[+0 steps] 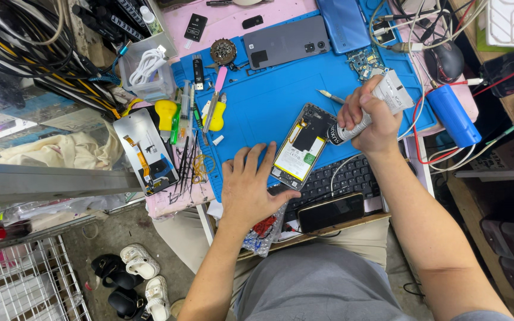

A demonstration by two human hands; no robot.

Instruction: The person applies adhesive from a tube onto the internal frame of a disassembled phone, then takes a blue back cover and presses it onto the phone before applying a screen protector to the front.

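Observation:
An opened phone body (302, 146) with its battery showing lies tilted on the blue work mat (269, 95). My left hand (251, 187) rests flat on the mat with fingers spread, its thumb against the phone's lower edge. My right hand (371, 116) squeezes a white glue tube (376, 104), its black nozzle pointing at the phone's upper right edge.
A detached screen panel (147, 151) lies at the mat's left, beside tweezers and screwdrivers (191, 119). A grey phone back (287, 41), a blue phone back (343, 24) and a small circuit board (365, 61) lie at the far side. A keyboard (343, 178) and a dark phone (331, 212) sit near me. Tangled cables (31, 47) fill the left.

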